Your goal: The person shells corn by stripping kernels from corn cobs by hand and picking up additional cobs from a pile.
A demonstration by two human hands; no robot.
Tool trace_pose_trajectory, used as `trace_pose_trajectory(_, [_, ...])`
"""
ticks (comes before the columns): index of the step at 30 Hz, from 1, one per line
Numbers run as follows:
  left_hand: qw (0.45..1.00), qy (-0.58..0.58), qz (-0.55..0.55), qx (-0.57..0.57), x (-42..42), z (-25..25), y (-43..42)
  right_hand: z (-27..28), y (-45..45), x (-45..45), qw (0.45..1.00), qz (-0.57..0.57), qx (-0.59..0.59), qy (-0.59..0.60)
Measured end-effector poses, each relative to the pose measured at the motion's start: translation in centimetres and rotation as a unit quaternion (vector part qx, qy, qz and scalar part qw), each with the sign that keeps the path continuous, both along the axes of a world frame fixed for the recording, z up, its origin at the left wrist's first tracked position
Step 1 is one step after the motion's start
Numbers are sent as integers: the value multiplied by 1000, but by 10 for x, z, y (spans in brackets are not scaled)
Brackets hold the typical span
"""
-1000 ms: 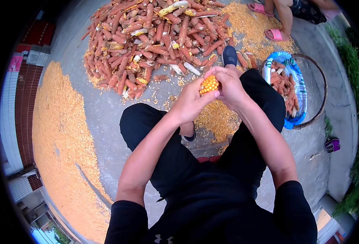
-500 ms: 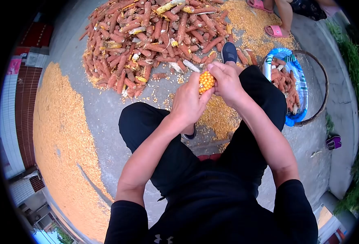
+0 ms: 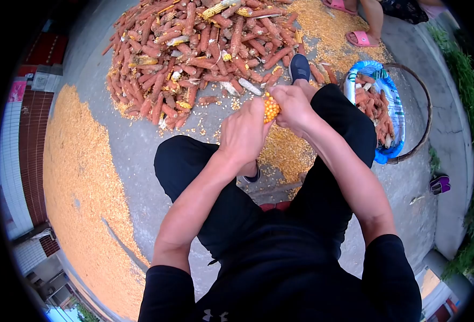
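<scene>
An ear of corn [image 3: 271,109] with yellow-orange kernels shows between my two hands, above the ground between my knees. My left hand [image 3: 243,130] is wrapped round its left side. On the right side my right hand [image 3: 292,109] grips it, the fingers bent and the thumb hidden. The fingers cover both ends of the ear. Loose kernels [image 3: 288,150] lie on the ground below the hands. Beyond them rises a big heap of reddish corncobs [image 3: 194,59], a few still bearing yellow kernels.
A basket with a blue and white lining [image 3: 396,115] and a hooped handle holds cobs at the right. A wide spread of kernels [image 3: 86,204] covers the left ground. Another person's legs in pink sandals [image 3: 362,38] are at the top right. Purple shoes [image 3: 440,184] lie farther right.
My hands have shifted slightly left with the ear of corn between them. Less of the ear shows now, and my left hand has turned, its thumb now less visible.
</scene>
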State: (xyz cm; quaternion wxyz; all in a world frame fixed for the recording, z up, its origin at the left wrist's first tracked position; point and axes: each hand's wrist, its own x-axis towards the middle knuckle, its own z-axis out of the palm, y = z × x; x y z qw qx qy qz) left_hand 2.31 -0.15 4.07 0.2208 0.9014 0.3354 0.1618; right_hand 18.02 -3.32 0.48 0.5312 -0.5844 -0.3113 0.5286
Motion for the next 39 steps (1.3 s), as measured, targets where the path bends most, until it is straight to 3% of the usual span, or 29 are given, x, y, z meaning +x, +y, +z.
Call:
trace_pose_trajectory(2, [1000, 1, -7, 17, -2, 0, -1, 7, -2, -2, 990, 5, -62, 124])
trace_pose_trajectory(8, [995, -12, 35, -88, 2, -3, 4, 27, -2, 0, 988, -32, -69, 131])
trace_pose_trajectory(11, [1000, -5, 16, -24, 1, 0, 3, -7, 1, 0, 980, 27, 126, -155])
trace_pose_trajectory(15, [999, 11, -10, 33, 1, 2, 0, 7, -2, 2, 993, 5, -37, 108])
trace_pose_trajectory(17, [999, 9, -16, 45, 0, 2, 1, 9, -3, 3, 987, 1, -49, 156])
trace_pose_trajectory(21, [989, -89, 28, -111, 1, -6, 5, 17, -3, 4, 970, -29, -58, 233])
trace_pose_trajectory(24, [970, -159, 33, -182, 1, -10, 10, 15, -4, 1, 985, -6, -11, 173])
trace_pose_trajectory(26, [969, -159, 49, -183, 3, -7, 7, 11, -7, -2, 999, -6, 34, 5])
trace_pose_trajectory(27, [978, -110, 58, -166, 3, -4, 6, 10, -4, -5, 995, 0, 67, -79])
trace_pose_trajectory(30, [989, 7, 62, -137, -2, 2, 3, 0, -4, -5, 981, 1, 93, -168])
trace_pose_trajectory(32, [987, 8, 68, -142, -8, 0, 1, -16, -3, -7, 974, 12, 99, -205])
trace_pose_trajectory(34, [986, -131, 40, -94, -12, -53, 3, -26, -4, -8, 966, 29, 100, -236])
trace_pose_trajectory(37, [947, -244, -2, -211, -18, -70, 1, -25, -10, -14, 943, 65, 144, -294])
trace_pose_trajectory(39, [841, -238, 28, -485, -29, -55, -4, -23, -13, -17, 945, 79, 160, -274])
